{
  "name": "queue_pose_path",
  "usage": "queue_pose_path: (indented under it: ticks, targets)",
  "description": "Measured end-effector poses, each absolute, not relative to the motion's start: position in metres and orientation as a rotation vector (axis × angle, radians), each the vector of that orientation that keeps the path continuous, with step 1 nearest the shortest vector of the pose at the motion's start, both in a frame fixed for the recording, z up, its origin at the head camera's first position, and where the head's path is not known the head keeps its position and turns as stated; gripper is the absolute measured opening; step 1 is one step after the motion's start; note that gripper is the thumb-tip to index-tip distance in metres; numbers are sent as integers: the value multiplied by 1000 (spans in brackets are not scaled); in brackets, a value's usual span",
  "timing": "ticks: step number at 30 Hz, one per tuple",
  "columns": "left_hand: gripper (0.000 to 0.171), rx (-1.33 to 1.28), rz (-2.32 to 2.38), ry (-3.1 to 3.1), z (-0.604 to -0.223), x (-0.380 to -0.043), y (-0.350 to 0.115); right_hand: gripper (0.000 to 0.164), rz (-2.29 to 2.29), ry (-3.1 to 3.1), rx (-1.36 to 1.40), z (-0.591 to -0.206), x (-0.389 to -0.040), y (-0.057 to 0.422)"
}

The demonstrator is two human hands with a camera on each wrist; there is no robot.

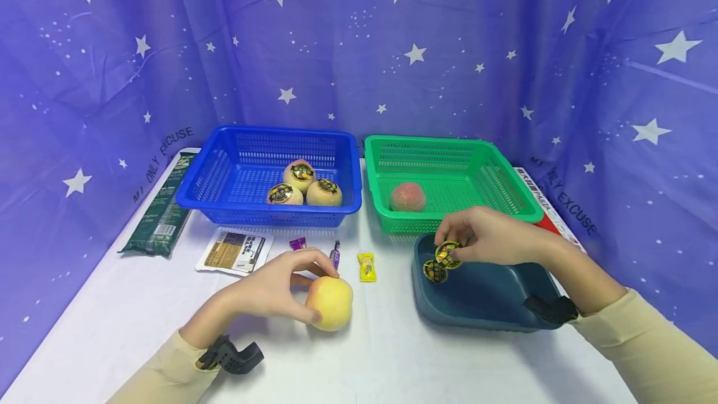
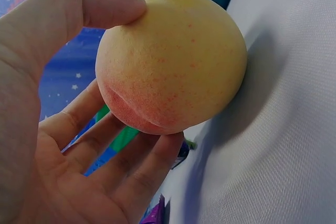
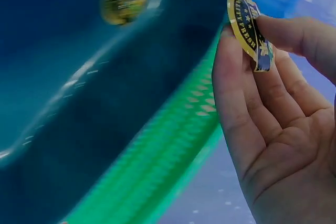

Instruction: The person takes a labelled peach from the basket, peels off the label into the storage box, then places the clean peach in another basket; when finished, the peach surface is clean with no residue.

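Your left hand (image 1: 277, 282) is clamped round a yellow peach (image 1: 331, 304), thumb on one side, fingers on the other, low over the white tablecloth (image 1: 370, 360); whether the fruit touches the cloth you cannot tell. Taking that peach as the clock's centre, with twelve toward the starry curtain (image 1: 359, 67), a purple-wrapped candy (image 1: 335, 255) sits at twelve, another purple candy (image 1: 298, 244) at eleven and a yellow candy (image 1: 367, 267) at one. Past them, the blue basket (image 1: 252, 214) with three stickered peaches (image 1: 323, 194) stands at eleven. A flat food packet (image 1: 234, 251) lies at ten, with a dark green package (image 1: 159, 220) farther out. At three is the dark teal tub (image 1: 488, 295), close against the green basket (image 1: 426, 158) holding a reddish peach (image 1: 408, 197). Over the tub, your right hand (image 1: 493, 235) pinches a black-and-gold sticker (image 1: 447, 255), near a second sticker (image 1: 435, 272).
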State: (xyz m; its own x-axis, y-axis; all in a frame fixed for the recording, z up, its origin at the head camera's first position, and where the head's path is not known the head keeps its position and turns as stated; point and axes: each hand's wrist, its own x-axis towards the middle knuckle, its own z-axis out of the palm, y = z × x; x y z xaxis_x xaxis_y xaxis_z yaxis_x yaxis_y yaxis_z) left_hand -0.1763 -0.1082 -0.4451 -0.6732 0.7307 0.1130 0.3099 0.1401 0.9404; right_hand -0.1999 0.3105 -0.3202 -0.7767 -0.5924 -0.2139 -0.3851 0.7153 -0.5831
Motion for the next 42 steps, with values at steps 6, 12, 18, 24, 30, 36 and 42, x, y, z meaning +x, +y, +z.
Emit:
queue_pose_path:
  ticks: [6,12,18,24,30,36,42]
  targets:
    - [59,988,1555,2043,-445,-179,-107,21,-660,2546,-740,-342,-201,330]
    - [59,1010,1545,2031,-447,-182,-104,21,-614,2573,-690,-363,-198,348]
    - [60,1007,1518,2059,-447,-182,-106,22,-633,2576,-684,-374,-201,356]
    - [61,1000,1505,2049,-447,-181,-108,22,-555,2638,-719,-384,-203,362]
    - [61,975,1508,2027,-445,-181,-110,20,-424,2717,-758,-384,-199,363]
    - [62,977,1503,2020,-444,-180,-112,20,-338,2766,-768,-374,-193,358]
    - [62,970,1494,2027,-445,-179,-112,21,-464,2714,-746,-353,-187,360]
